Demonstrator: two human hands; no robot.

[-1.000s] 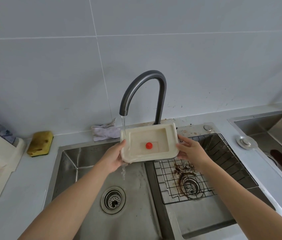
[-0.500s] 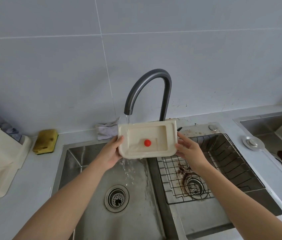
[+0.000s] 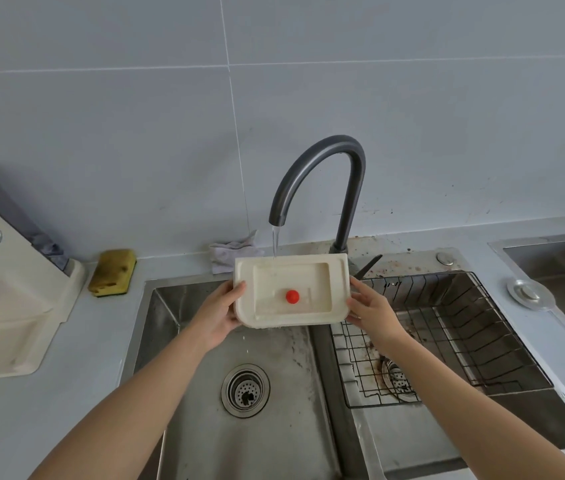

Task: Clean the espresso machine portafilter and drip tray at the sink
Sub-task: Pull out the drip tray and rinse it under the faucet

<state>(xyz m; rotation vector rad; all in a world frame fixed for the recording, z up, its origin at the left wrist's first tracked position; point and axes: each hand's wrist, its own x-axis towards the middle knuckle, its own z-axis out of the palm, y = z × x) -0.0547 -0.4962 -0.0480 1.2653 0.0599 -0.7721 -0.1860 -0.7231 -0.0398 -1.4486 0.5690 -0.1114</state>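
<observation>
I hold a cream plastic drip tray [image 3: 274, 289] with a red float knob [image 3: 292, 296] over the left sink basin [image 3: 204, 410]. My left hand [image 3: 220, 315] grips its left edge and my right hand [image 3: 369, 311] grips its right edge. The tray is tilted with its hollow side toward me. Water runs from the dark curved faucet [image 3: 326, 161] onto the tray's top rim. No portafilter is in view.
The right basin holds a wire rack [image 3: 447, 334] over a drain with coffee grounds. A yellow sponge [image 3: 113, 276] and a grey cloth [image 3: 229, 252] lie behind the sink. A cream espresso machine [image 3: 7, 289] stands at left; another sink [image 3: 558, 265] lies at right.
The tray has shifted slightly right and tilted more upright, so the stream now hits its top rim. Less water spills off its lower left corner into the basin.
</observation>
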